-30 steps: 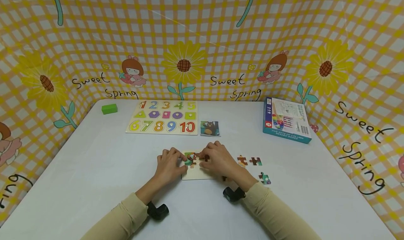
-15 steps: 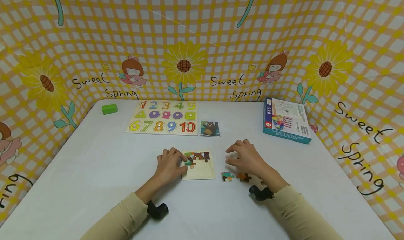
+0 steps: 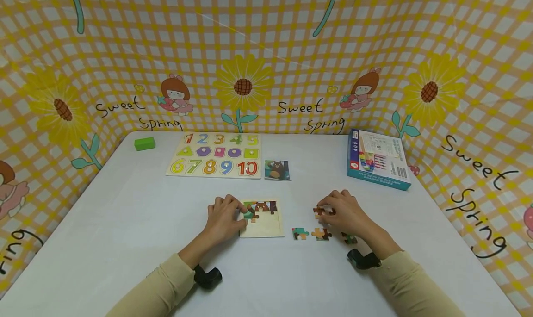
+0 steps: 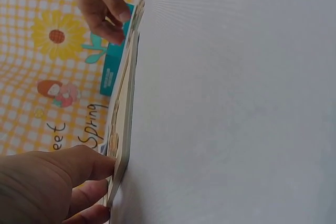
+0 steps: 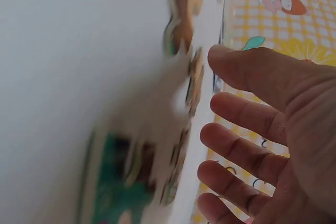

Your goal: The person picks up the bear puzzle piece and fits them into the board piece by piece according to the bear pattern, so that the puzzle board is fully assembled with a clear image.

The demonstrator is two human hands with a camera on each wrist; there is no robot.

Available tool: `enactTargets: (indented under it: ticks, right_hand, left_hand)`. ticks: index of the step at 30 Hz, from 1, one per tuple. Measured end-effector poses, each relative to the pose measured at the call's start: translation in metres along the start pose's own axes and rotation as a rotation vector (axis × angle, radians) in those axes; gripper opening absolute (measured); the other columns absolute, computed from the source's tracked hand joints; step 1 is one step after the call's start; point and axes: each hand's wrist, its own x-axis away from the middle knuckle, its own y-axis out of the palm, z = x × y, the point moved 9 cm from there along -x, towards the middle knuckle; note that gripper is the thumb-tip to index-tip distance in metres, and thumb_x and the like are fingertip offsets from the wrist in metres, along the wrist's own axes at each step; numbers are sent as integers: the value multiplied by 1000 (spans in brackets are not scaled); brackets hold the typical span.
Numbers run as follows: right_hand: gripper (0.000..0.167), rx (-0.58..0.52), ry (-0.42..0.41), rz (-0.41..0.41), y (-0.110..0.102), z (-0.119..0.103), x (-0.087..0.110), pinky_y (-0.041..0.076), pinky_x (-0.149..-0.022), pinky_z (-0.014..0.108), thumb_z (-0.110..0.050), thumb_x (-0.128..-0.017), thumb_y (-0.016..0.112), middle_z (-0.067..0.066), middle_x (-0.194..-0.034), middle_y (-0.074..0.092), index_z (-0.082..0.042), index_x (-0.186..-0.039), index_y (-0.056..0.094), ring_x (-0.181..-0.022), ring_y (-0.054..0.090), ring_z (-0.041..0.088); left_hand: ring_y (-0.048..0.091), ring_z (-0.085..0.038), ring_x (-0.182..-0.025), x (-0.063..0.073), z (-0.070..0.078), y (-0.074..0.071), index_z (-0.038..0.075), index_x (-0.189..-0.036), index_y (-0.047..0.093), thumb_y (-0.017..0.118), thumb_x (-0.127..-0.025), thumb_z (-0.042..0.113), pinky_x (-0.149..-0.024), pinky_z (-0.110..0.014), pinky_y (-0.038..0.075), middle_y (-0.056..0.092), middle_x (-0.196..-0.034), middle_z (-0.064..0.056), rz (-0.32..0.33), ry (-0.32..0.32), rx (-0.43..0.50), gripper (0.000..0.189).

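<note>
A small wooden puzzle board (image 3: 268, 228) lies at the middle of the table, with joined bear-picture pieces (image 3: 262, 207) along its top and left. My left hand (image 3: 225, 217) holds the board's left edge, thumb and fingertips against its rim (image 4: 123, 145) in the left wrist view. To the right, my right hand (image 3: 345, 215) hovers just over loose jigsaw pieces, its thumb and fingers apart with nothing between them in the right wrist view. It partly covers a brown piece (image 3: 318, 212). Nearer me lie a teal-and-orange piece (image 3: 300, 234), an orange-and-brown piece (image 3: 322, 234) and a green piece (image 3: 349, 238).
A number and shape board (image 3: 214, 155) lies at the back, beside a bear picture card (image 3: 276, 170). A green block (image 3: 144, 144) is at the far left. A boxed bead set (image 3: 379, 158) stands at the back right. A checked cloth (image 3: 266, 44) hangs behind the table.
My right hand has left the puzzle board, where the bear's head piece now shows in the top row, and has moved right over the loose pieces. My left hand has stayed put.
</note>
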Motion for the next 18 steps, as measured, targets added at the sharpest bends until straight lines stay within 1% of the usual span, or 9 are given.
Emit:
enactTargets:
  ticks: [3,8,10,18]
  right_hand:
    - [32,8,16,-6,1,7,2,34,-74,38,-26,-77,75,8,-101,63,-10,-104,70,-91,46,25]
    - [29,-2,37,-9,3,15,3,36,-79,46,-22,-78,73,9,-102,62,-9,-104,69,-96,47,28]
    - [28,-12,39,-10,4,17,3,37,-80,47,-21,-79,72,9,-102,62,-9,-104,69,-97,47,29]
    - [25,-39,48,-20,6,22,3,35,-78,42,-21,-79,72,8,-102,61,-11,-103,70,-96,46,27]
  left_hand:
    - [41,-26,-102,0,0,0,18,-88,65,71,-75,20,-86,-49,27,54,-101,-1,-3,-4,5,15]
    - [41,-26,-102,0,0,0,18,-88,65,71,-75,20,-86,-49,27,54,-101,-1,-5,-8,15,15]
    - [41,-26,-102,0,0,0,18,-88,65,71,-75,20,-87,-49,27,54,-102,-1,-3,-6,17,15]
    - [41,-26,-102,1,0,0,18,-89,65,71,-75,20,-86,-49,27,55,-102,-1,0,-5,18,15]
